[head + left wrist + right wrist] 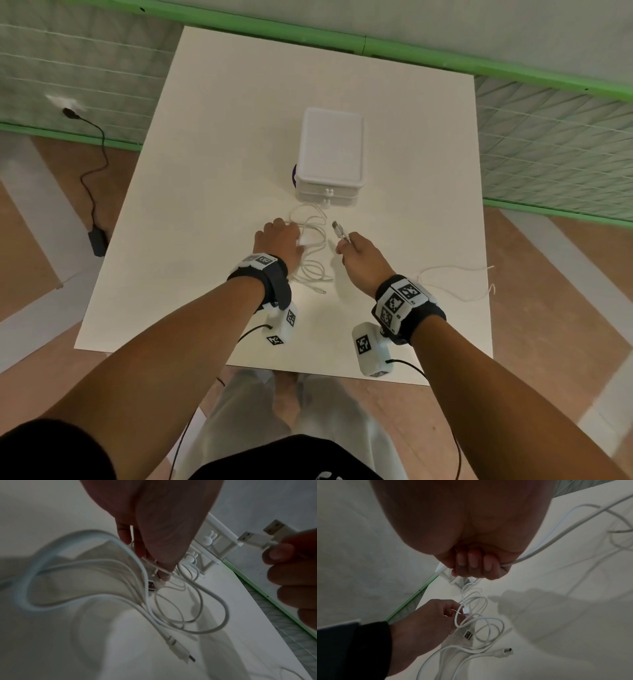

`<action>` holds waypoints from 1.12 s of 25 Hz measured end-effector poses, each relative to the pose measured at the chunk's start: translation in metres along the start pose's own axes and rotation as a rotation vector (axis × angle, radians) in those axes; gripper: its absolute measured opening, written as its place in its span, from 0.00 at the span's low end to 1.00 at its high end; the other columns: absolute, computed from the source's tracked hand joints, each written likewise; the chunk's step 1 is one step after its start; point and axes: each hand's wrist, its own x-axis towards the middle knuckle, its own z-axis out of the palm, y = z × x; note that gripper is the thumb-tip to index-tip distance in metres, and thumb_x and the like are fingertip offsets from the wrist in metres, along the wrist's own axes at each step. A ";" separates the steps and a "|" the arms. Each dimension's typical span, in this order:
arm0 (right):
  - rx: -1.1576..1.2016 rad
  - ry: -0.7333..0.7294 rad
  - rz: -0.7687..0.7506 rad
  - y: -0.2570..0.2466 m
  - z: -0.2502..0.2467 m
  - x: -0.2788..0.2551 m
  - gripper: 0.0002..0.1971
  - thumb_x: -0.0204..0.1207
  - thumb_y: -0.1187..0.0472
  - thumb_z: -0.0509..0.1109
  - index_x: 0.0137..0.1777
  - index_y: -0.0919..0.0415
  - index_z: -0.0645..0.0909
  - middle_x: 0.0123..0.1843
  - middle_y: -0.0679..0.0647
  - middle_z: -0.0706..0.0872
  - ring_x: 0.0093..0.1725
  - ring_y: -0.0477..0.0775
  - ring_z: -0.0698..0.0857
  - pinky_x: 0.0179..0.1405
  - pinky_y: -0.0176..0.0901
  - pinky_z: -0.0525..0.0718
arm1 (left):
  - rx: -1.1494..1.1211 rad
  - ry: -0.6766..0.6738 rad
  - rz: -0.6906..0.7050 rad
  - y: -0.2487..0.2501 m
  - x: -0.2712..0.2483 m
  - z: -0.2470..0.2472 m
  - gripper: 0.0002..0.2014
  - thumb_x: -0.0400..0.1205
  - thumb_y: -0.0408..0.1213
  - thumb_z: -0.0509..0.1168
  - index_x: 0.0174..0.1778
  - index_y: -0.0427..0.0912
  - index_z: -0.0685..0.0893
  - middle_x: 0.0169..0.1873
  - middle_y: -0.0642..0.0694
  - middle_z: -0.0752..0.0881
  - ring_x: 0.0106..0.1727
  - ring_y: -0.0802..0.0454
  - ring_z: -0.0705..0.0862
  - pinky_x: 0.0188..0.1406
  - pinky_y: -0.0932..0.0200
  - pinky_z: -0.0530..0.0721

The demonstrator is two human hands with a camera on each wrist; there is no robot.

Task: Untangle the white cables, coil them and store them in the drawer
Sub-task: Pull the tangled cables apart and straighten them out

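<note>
A tangle of white cables (310, 246) lies on the white table (205, 171) in front of a small white drawer unit (329, 150), whose drawers are shut. My left hand (298, 238) rests at the tangle's left side and pinches a strand near a small plug (465, 610). My right hand (347, 241) is raised to the right of the tangle, its fingers (474, 562) curled round cable, with two USB plugs (257, 536) sticking out above the fist. That cable trails right into loose loops (455, 281). A free plug (185, 654) lies at the tangle's near end.
The loose loops reach the table's right edge (488, 274). A purple object (294, 174) peeks from behind the drawer unit. On the floor to the left lie a black adapter (97, 240) and its cord. Green-framed mesh panels (548, 154) stand behind the table.
</note>
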 end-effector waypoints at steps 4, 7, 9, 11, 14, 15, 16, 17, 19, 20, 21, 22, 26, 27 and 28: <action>-0.009 -0.012 -0.002 0.000 -0.004 0.001 0.11 0.85 0.55 0.57 0.49 0.56 0.81 0.40 0.49 0.80 0.46 0.57 0.79 0.47 0.47 0.73 | -0.107 0.050 0.047 -0.002 -0.006 0.000 0.06 0.81 0.39 0.65 0.53 0.49 0.82 0.56 0.46 0.82 0.59 0.42 0.80 0.58 0.49 0.71; -0.038 0.013 -0.010 0.002 -0.012 0.001 0.11 0.84 0.52 0.61 0.43 0.54 0.78 0.37 0.48 0.79 0.42 0.56 0.78 0.40 0.47 0.70 | -0.217 0.026 0.059 -0.005 -0.011 -0.005 0.05 0.78 0.35 0.65 0.46 0.50 0.79 0.44 0.53 0.87 0.50 0.46 0.85 0.57 0.51 0.68; -0.059 0.060 -0.060 0.001 -0.017 0.001 0.13 0.85 0.52 0.61 0.37 0.51 0.74 0.35 0.48 0.78 0.39 0.55 0.77 0.39 0.46 0.71 | -0.265 0.028 0.087 -0.005 -0.014 -0.010 0.05 0.77 0.36 0.69 0.43 0.51 0.80 0.41 0.55 0.87 0.49 0.48 0.85 0.56 0.51 0.67; -0.107 0.102 -0.152 -0.002 -0.019 0.000 0.13 0.85 0.52 0.60 0.37 0.52 0.72 0.33 0.48 0.79 0.36 0.54 0.78 0.36 0.45 0.72 | -0.315 0.004 0.129 -0.005 -0.019 -0.019 0.06 0.76 0.41 0.73 0.43 0.50 0.81 0.43 0.56 0.87 0.49 0.50 0.83 0.57 0.51 0.68; -0.193 0.102 -0.326 -0.006 -0.016 -0.002 0.12 0.86 0.56 0.62 0.38 0.50 0.70 0.29 0.45 0.76 0.30 0.46 0.76 0.30 0.39 0.69 | -0.372 0.019 0.209 -0.006 -0.027 -0.032 0.05 0.78 0.40 0.74 0.44 0.47 0.83 0.42 0.54 0.86 0.50 0.48 0.83 0.58 0.49 0.75; -0.228 0.087 -0.374 -0.006 -0.014 -0.002 0.10 0.86 0.58 0.62 0.40 0.51 0.72 0.30 0.43 0.75 0.30 0.42 0.76 0.31 0.40 0.68 | -0.398 0.039 0.231 -0.006 -0.029 -0.037 0.04 0.78 0.38 0.73 0.45 0.47 0.84 0.42 0.52 0.87 0.49 0.48 0.84 0.56 0.51 0.78; -0.263 0.066 -0.409 -0.006 -0.012 -0.001 0.06 0.85 0.60 0.63 0.45 0.54 0.76 0.31 0.41 0.76 0.31 0.41 0.76 0.34 0.40 0.68 | -0.428 0.054 0.254 -0.007 -0.030 -0.041 0.04 0.78 0.35 0.73 0.45 0.47 0.84 0.42 0.52 0.87 0.48 0.50 0.84 0.54 0.54 0.80; -0.288 0.041 -0.438 -0.004 -0.009 -0.001 0.03 0.84 0.61 0.65 0.52 0.57 0.80 0.34 0.40 0.77 0.33 0.43 0.76 0.38 0.38 0.69 | -0.466 0.068 0.275 -0.008 -0.032 -0.044 0.05 0.79 0.33 0.72 0.45 0.47 0.84 0.42 0.53 0.87 0.47 0.52 0.84 0.50 0.59 0.81; -0.311 0.022 -0.437 -0.002 -0.007 -0.001 0.10 0.83 0.60 0.67 0.61 0.60 0.82 0.41 0.45 0.79 0.40 0.48 0.77 0.44 0.37 0.69 | -0.544 0.088 0.299 -0.007 -0.036 -0.052 0.06 0.79 0.31 0.73 0.45 0.47 0.85 0.39 0.57 0.86 0.43 0.58 0.84 0.43 0.73 0.77; -0.303 0.035 -0.422 -0.003 -0.007 -0.001 0.11 0.83 0.59 0.67 0.62 0.61 0.82 0.43 0.46 0.79 0.42 0.49 0.77 0.44 0.38 0.69 | -0.573 0.087 0.299 -0.006 -0.037 -0.056 0.06 0.78 0.31 0.73 0.45 0.46 0.86 0.39 0.58 0.86 0.43 0.60 0.84 0.41 0.77 0.75; -0.294 0.057 -0.414 -0.004 -0.007 -0.001 0.11 0.83 0.58 0.68 0.62 0.60 0.82 0.42 0.45 0.79 0.43 0.50 0.77 0.43 0.39 0.69 | -0.591 0.083 0.296 -0.005 -0.039 -0.058 0.05 0.78 0.31 0.74 0.45 0.46 0.87 0.39 0.57 0.86 0.43 0.61 0.84 0.39 0.78 0.74; -0.291 0.079 -0.409 -0.005 -0.008 -0.002 0.11 0.83 0.58 0.68 0.62 0.60 0.82 0.40 0.43 0.78 0.43 0.50 0.76 0.42 0.39 0.69 | -0.598 0.083 0.293 -0.003 -0.040 -0.059 0.05 0.78 0.31 0.74 0.45 0.46 0.87 0.39 0.55 0.87 0.43 0.60 0.84 0.39 0.78 0.74; -0.290 0.118 -0.417 -0.005 -0.010 -0.004 0.12 0.83 0.56 0.69 0.62 0.59 0.81 0.37 0.41 0.75 0.42 0.51 0.77 0.42 0.40 0.70 | -0.595 0.069 0.292 0.002 -0.043 -0.064 0.06 0.77 0.32 0.75 0.44 0.48 0.88 0.40 0.51 0.88 0.42 0.57 0.84 0.39 0.74 0.74; -0.287 0.120 -0.415 -0.006 -0.010 -0.004 0.12 0.83 0.55 0.70 0.63 0.58 0.81 0.37 0.40 0.74 0.42 0.50 0.77 0.43 0.41 0.71 | -0.594 0.054 0.300 0.003 -0.043 -0.066 0.06 0.77 0.32 0.76 0.44 0.48 0.88 0.40 0.51 0.88 0.42 0.57 0.84 0.40 0.73 0.75; -0.277 0.120 -0.418 -0.006 -0.011 -0.004 0.12 0.83 0.55 0.70 0.63 0.58 0.81 0.37 0.39 0.74 0.42 0.50 0.77 0.43 0.41 0.71 | -0.591 0.037 0.311 0.004 -0.044 -0.068 0.06 0.76 0.33 0.76 0.44 0.48 0.89 0.40 0.51 0.89 0.42 0.56 0.85 0.41 0.72 0.75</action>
